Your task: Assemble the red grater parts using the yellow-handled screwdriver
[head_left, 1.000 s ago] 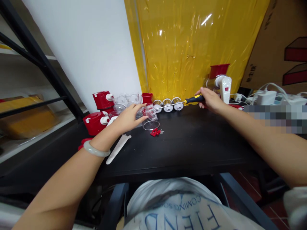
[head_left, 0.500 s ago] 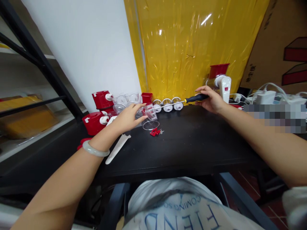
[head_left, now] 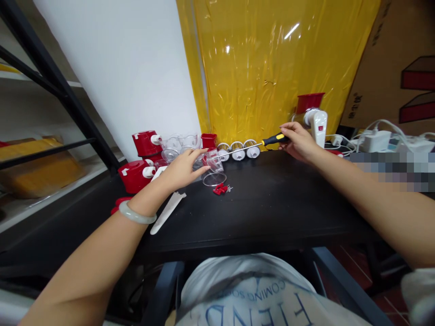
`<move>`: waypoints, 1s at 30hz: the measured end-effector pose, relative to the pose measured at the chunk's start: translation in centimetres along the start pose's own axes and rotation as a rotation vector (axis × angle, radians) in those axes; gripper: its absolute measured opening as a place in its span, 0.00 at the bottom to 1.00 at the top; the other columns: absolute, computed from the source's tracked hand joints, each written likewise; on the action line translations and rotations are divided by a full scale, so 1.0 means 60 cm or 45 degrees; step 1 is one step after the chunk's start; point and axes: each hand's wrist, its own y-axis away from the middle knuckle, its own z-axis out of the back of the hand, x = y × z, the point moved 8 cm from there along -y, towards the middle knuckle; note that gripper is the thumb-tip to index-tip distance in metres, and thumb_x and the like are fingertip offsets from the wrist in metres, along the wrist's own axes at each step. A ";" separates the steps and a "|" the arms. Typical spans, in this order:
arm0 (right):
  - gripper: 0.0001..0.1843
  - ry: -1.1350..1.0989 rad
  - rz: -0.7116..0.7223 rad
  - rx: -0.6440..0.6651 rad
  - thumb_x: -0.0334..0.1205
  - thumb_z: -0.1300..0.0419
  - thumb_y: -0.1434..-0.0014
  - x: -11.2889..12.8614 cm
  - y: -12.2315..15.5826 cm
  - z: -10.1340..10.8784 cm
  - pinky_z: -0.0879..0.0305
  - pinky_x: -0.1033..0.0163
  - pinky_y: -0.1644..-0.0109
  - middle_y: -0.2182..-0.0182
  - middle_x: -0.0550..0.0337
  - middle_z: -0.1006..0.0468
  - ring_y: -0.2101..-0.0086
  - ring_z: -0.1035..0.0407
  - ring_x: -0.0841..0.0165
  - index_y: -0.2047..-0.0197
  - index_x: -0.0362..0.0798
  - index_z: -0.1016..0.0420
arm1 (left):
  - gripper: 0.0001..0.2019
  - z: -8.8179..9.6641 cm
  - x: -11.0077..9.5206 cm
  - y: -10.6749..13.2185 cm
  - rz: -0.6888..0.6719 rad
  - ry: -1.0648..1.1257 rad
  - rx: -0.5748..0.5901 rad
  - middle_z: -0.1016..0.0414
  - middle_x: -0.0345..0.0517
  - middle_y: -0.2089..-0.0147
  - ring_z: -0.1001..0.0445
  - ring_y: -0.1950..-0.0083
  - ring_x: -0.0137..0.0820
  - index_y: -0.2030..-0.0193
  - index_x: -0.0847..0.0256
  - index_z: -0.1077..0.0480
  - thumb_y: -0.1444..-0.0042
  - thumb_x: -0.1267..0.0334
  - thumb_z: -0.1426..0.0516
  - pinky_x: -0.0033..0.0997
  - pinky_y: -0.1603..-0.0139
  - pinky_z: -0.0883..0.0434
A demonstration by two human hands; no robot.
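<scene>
My left hand [head_left: 186, 168] is closed round a clear plastic part [head_left: 214, 160] with a red piece inside it, thumb and fingers on its near end. In my right hand [head_left: 298, 139] is a screwdriver [head_left: 272, 139] with a black and yellow handle, gripped near the handle's back end. Its long shaft points left, and the tip reaches into the clear part; the tip itself is hard to make out. Below the clear part lies a clear ring-shaped rim [head_left: 215, 179]. Beside that, small red pieces [head_left: 220, 189] and several screws [head_left: 229, 189] rest on the black table [head_left: 265, 213].
Three metal-and-white drums [head_left: 238, 151] line the back of the table. Red housings [head_left: 134, 175] and clear cups [head_left: 178, 141] stand at left, near a white strip [head_left: 168, 213]. A white machine [head_left: 319, 127] with a red hopper and white cables [head_left: 384, 124] are at right.
The fingers of my right hand have shifted back along the screwdriver handle, showing more of its yellow. My left hand and the clear part stay nearly in place.
</scene>
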 end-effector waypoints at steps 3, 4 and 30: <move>0.17 -0.059 -0.029 0.052 0.39 0.34 0.51 0.002 0.006 -0.006 0.31 0.61 0.70 0.67 0.63 0.30 0.69 0.32 0.67 0.59 0.56 0.35 | 0.31 0.000 -0.001 0.000 -0.006 -0.004 -0.001 0.29 0.58 0.41 0.28 0.41 0.48 0.30 0.60 0.38 0.34 0.44 0.47 0.49 0.40 0.31; 0.18 -0.076 -0.032 0.065 0.38 0.34 0.52 0.002 0.008 -0.006 0.31 0.60 0.68 0.67 0.63 0.30 0.67 0.32 0.66 0.59 0.57 0.34 | 0.31 0.000 -0.001 0.000 -0.004 -0.003 -0.002 0.29 0.58 0.41 0.28 0.41 0.48 0.30 0.60 0.38 0.34 0.44 0.47 0.49 0.40 0.31; 0.21 0.114 0.082 -0.051 0.61 0.35 0.46 0.001 -0.003 0.011 0.32 0.61 0.75 0.71 0.63 0.32 0.74 0.32 0.67 0.60 0.56 0.35 | 0.30 -0.001 -0.001 -0.001 0.003 0.006 0.012 0.30 0.57 0.41 0.29 0.40 0.47 0.31 0.57 0.38 0.34 0.44 0.47 0.50 0.39 0.31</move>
